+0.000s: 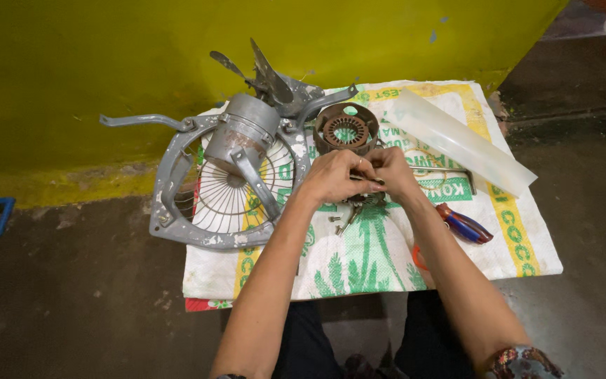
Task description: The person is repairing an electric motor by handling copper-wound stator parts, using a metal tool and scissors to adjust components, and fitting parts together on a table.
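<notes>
Over on my left lay the grey fan frame (177, 175) with its wire grille, flat on the woven sack (359, 260) spread over the floor, the motor housing (241, 133) sitting across it and the blades (268, 70) poking up towards the yellow wall (106, 70). My left hand (332, 175) was curled in tight, fingertips pinched on a small metal part (367, 180) that I could barely make out between my fingers. That part sat right between both hands, just above the loose screws (348, 214) on the sack and just in front of the rusty stator (346, 130). From the sliver showing, it seemed to run left to right, one end in each hand, though I couldn't tell which end led. My right hand (393, 172) was closed on the other end, thumb and fingers narrow. To do this well, I reckoned, I had to keep both grips close, work directly over the sack so nothing rolled off, and turn gently, not force it. Further right lay the pliers (464, 224) with red and blue handles, and the translucent plastic strip (461, 140).
</notes>
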